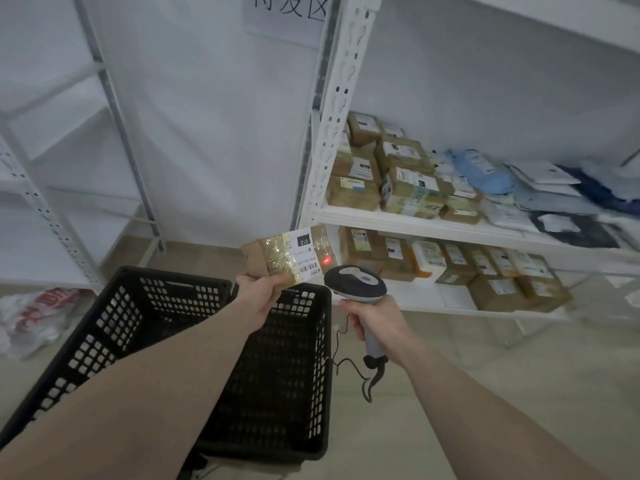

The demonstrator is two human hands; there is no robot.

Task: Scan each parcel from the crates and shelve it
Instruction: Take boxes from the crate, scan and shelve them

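Head view: my left hand (258,299) grips a taped cardboard parcel (289,252) above the black crate (104,327); my right hand (375,320) clasps the barcode scanner (356,284), its red dot on the label.

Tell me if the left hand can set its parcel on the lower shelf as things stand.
Probably yes: the left hand holds the parcel just off the lower shelf, whose near left end is bare. The scanner sits close beside that path.
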